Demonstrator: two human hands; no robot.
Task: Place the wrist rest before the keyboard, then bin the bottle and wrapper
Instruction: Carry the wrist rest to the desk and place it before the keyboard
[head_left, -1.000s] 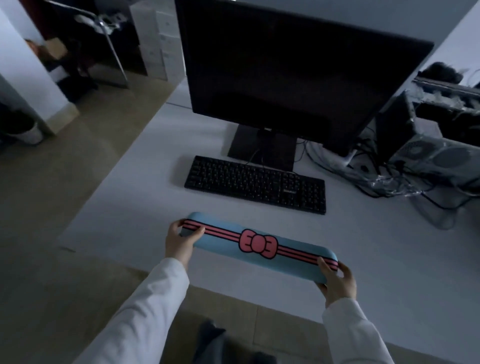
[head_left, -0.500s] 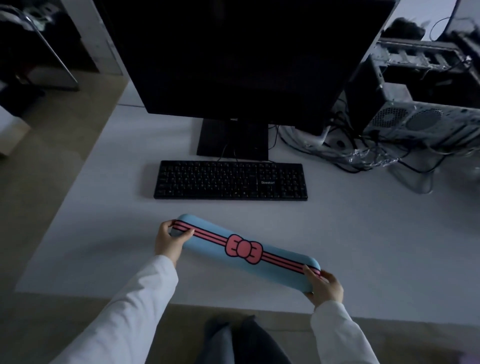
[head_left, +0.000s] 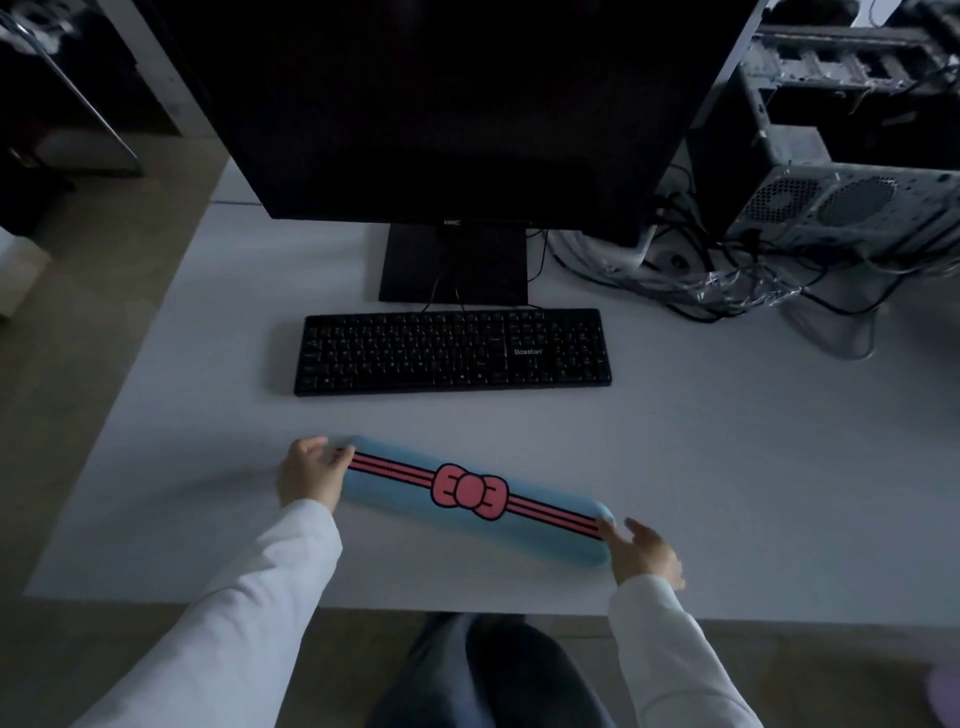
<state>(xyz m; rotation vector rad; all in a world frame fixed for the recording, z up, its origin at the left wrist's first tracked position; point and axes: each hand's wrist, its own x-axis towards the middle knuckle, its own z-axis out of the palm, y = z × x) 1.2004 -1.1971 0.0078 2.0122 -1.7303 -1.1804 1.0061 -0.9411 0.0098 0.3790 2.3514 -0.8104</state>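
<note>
Both hands grip wrist rest (head_left: 470, 493) ends (tilted) | bare desk (head_left: 727, 467) strip before keyboard (head_left: 452, 351)

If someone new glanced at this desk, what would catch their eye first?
Most striking is the blue wrist rest with its pink bow, held at either end by the left hand and right hand, angled on the white desk. Behind it lie the black keyboard and the dark monitor.
</note>
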